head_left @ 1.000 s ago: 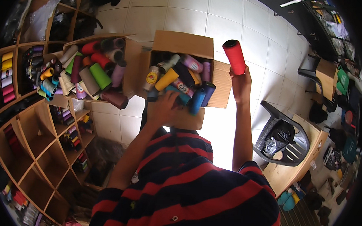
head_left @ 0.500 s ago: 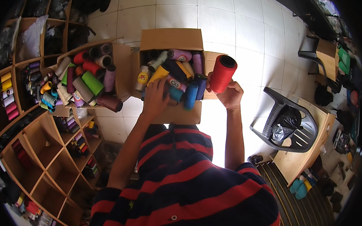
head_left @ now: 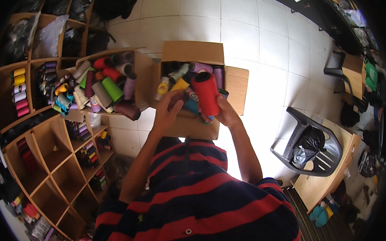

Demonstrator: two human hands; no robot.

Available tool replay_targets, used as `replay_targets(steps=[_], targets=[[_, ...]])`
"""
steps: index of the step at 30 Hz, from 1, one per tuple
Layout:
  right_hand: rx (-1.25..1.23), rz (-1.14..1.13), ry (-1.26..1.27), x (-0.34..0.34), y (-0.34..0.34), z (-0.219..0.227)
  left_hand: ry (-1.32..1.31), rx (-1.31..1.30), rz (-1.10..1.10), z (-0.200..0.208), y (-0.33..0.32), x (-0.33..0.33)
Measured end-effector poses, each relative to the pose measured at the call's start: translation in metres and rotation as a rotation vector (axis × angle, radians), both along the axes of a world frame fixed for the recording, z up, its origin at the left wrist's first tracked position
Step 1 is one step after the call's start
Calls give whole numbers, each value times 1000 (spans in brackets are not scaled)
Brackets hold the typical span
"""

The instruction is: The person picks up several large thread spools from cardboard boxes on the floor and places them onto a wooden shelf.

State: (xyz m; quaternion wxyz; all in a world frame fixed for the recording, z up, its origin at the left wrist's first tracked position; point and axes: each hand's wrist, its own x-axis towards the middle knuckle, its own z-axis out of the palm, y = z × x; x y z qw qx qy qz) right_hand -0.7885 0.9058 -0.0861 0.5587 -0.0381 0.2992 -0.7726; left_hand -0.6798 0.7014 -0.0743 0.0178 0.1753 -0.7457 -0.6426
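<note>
My right hand is wrapped around a large red thread cone, held tilted above the near right part of an open cardboard box. Over the box's near left side, my left hand has its thumb apart from its fingers, and I see no spool gripped in it. Close to its fingertips lie a yellow spool and a pale spool with a yellow label. Purple spools rest at the box's far side. The red cone hides part of the contents, including some of a blue spool.
Left of the box, a second carton is heaped with spools, among them a green one. Wooden cubbyholes line the left side. A dark chair holding a black bag stands at right on the tiled floor.
My right hand has brought the red cone left and lower, from beside the box to over it. The left hand has turned, its thumb now showing. The whole view has shifted slightly.
</note>
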Motion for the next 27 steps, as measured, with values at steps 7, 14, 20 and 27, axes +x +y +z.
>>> replay_targets(steps=[7, 14, 20, 27], targets=[[491, 105, 1054, 8, -72, 37, 70, 115, 205, 60, -32, 3], [444, 142, 1001, 22, -120, 103, 51, 480, 284, 39, -55, 71], [337, 121, 1134, 71, -155, 103, -83, 225, 97, 82, -65, 105], [391, 306, 1072, 136, -196, 108, 196, 528, 412, 70, -100, 193]])
